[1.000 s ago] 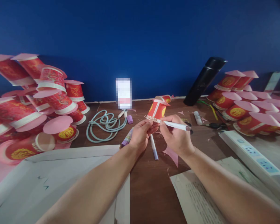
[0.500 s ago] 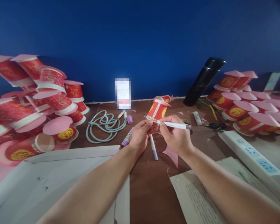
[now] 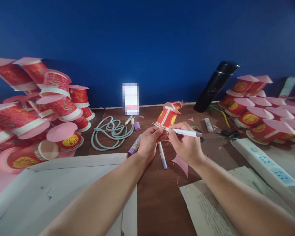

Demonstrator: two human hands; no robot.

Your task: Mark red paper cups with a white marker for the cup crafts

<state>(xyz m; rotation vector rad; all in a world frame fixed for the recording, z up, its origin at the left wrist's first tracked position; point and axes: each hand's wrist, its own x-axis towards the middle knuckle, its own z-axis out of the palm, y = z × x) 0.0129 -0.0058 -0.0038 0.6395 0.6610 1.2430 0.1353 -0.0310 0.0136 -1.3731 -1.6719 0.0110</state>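
Cup (image 3: 166, 114) in front of me, near the middle of the view: red with yellow emblems, a pink disc on its top end and a row of zigzag marks along its white lower edge. It leans a little to the right, and I cannot tell whether it touches the tabletop (image 3: 159, 206). My left hand (image 3: 149, 141) pinches that lower edge between thumb and fingers. My right hand (image 3: 188, 144) is closed around a white pen (image 3: 184, 132), held almost level, its writing end pointing left at the same edge, close to the left fingertips; whether it touches, I cannot make out.

Just behind the cup I see a second cup (image 3: 179, 105), partly hidden. Between my wrists lies another pen (image 3: 163, 157), with a pink scrap (image 3: 181, 164) to its right. A purple glue stick (image 3: 134, 146) lies beside the left hand, its cap (image 3: 137, 126) farther back, near a coiled cable (image 3: 94, 142). A bright, blurred-out screen (image 3: 130, 98) stands against the blue wall (image 3: 147, 49), and a black flask (image 3: 215, 87) leans to the right. More red cups with pink discs are heaped in a left pile (image 3: 61, 108) and a right pile (image 3: 255, 116). Nearer me on the right are a power strip (image 3: 265, 160) and printed sheets (image 3: 211, 206)
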